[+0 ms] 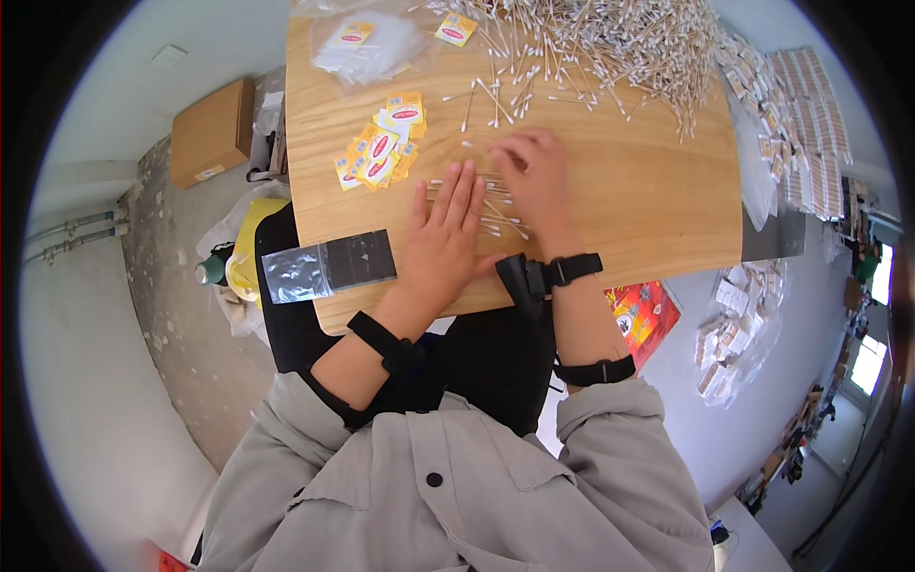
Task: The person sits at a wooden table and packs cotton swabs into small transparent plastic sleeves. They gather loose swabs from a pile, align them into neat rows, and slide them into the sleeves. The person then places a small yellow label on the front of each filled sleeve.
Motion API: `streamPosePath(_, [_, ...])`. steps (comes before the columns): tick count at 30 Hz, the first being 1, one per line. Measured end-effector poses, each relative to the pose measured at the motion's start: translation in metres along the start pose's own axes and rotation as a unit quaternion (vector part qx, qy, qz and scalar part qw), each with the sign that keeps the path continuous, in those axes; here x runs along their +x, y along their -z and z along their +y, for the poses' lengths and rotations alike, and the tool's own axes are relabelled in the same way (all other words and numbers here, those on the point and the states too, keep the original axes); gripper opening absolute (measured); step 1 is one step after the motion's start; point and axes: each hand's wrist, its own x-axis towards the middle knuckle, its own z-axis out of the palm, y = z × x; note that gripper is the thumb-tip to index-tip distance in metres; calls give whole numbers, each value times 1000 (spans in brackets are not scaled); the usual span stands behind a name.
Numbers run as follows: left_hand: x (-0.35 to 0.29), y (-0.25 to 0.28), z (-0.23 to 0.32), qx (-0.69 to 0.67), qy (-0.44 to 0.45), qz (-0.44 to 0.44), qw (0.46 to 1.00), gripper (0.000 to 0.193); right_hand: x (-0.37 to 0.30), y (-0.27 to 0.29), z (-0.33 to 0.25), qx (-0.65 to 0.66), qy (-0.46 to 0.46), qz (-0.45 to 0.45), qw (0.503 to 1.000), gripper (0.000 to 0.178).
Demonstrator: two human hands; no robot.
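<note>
My left hand (pixel 443 234) lies flat on the wooden table (pixel 658 210), fingers stretched forward over a small row of cotton swabs (pixel 496 205). Some swab tips show on both sides of its fingers. Just right of it, my right hand (pixel 538 181) is raised slightly with bent fingers pinched together. A single cotton swab (pixel 467 144) pokes out leftward from these fingertips, most of its stick hard to see. Beyond both hands spreads a large heap of loose cotton swabs (pixel 610 48), with stray ones scattered along its near edge.
Left of my hands lie yellow-and-white printed cards (pixel 379 148) and clear plastic bags (pixel 367 52). A clear packet with a dark part (pixel 329 265) rests at the near left edge. Bundled swabs (pixel 805 124) sit beyond the right edge. A cardboard box (pixel 212 133) stands on the floor.
</note>
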Motion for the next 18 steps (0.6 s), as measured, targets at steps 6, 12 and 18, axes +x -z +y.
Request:
streamPosePath(6, [9, 16, -8, -22, 13, -5, 1000, 111, -38, 30, -22, 18, -21, 32, 999, 18])
streamPosePath(12, [10, 11, -16, -9, -3, -26, 1000, 111, -71, 35, -31, -37, 17, -25, 999, 20])
streamPosePath(18, [2, 7, -17, 10, -17, -11, 1000, 107, -65, 38, -32, 17, -26, -23, 999, 16])
